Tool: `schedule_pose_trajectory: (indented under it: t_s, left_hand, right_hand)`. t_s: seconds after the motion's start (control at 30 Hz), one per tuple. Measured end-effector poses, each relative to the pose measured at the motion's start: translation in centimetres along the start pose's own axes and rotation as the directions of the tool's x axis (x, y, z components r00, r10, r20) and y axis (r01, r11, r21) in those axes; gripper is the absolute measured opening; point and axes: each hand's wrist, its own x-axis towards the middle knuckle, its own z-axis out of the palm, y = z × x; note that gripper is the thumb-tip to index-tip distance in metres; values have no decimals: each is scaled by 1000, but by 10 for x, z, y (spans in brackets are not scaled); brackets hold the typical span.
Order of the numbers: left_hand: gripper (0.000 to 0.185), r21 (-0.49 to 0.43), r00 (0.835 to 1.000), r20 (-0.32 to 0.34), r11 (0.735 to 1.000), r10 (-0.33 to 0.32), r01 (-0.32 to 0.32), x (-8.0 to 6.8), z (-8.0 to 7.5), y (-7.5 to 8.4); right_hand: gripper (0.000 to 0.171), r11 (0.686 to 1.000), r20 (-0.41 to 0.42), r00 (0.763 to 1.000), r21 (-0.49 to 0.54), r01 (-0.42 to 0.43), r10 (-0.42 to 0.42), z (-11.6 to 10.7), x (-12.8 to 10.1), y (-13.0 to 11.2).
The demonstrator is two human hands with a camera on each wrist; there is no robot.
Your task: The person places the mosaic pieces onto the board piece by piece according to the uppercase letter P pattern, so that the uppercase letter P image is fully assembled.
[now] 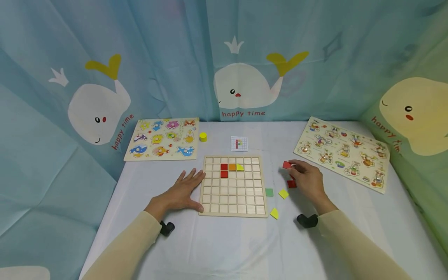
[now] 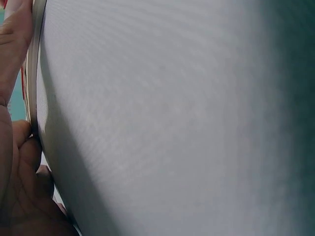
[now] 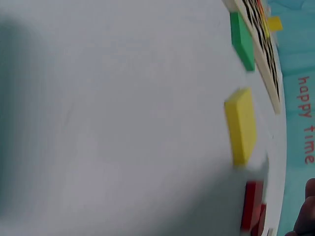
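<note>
A wooden grid board [image 1: 232,213] lies flat, with two red tiles [image 1: 224,170], an orange tile [image 1: 232,167] and a yellow round-edged tile [image 1: 239,167] in its cells. My left hand [image 1: 183,191] is spread along the board's left edge, thumb and fingertips against the frame. To the right, my right hand [image 1: 308,179] pinches a red square tile [image 1: 287,165] between thumb and fingers. Below those fingers lies another red tile [image 1: 291,184], with one more red piece partly hidden by the hand. In the right wrist view only fingertips [image 3: 307,209] show, at the right edge.
A green tile [image 1: 269,192] lies by the board's right edge, near a yellow square [image 1: 283,194] and a yellow round-edged piece [image 1: 274,213]. Behind the board are a pattern card [image 1: 239,144] and a yellow cylinder [image 1: 203,137]. Picture puzzles [image 1: 161,139] [image 1: 343,153] flank them.
</note>
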Motion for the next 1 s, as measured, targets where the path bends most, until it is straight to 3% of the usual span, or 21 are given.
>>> schedule_pose_trajectory:
  t_s: [0.33,1.0]
  left_hand:
    - [130,2,1000,1,1000,1,-1,1,0,0]
    - [129,-6,1000,-5,1000,-5,5,2,1,-1]
  right_hand:
    - [32,997,-12,998,59,56,-55,26,1,-19]
    - [29,976,83,985,172,136,-152,82,-11,-73]
